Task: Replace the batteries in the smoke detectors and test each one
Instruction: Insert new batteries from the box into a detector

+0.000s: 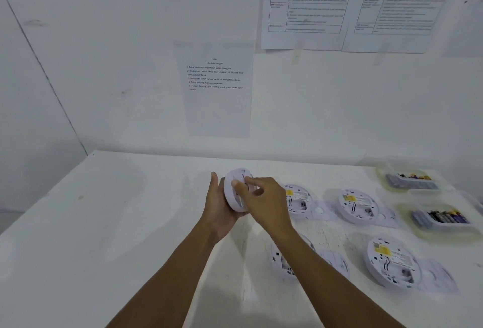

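Note:
My left hand point(219, 206) holds a round white smoke detector point(234, 191) on edge above the table, fingers wrapped behind it. My right hand point(264, 201) is at the detector's facing side, thumb and fingertips touching it. Several other smoke detectors lie back-side up on the table: one point(298, 201) just right of my hands, one point(358, 205) further right, one point(393, 262) at the near right, and one point(282, 262) partly hidden under my right forearm. Flat white cover plates lie beside them. Two clear tubs of batteries stand at the right: a far tub point(410, 180) and a nearer tub point(441, 219).
The white table point(117, 223) meets a white wall at the back. An instruction sheet point(215, 76) and two printed tables point(308, 1) hang on the wall. The table's left edge runs diagonally at the far left.

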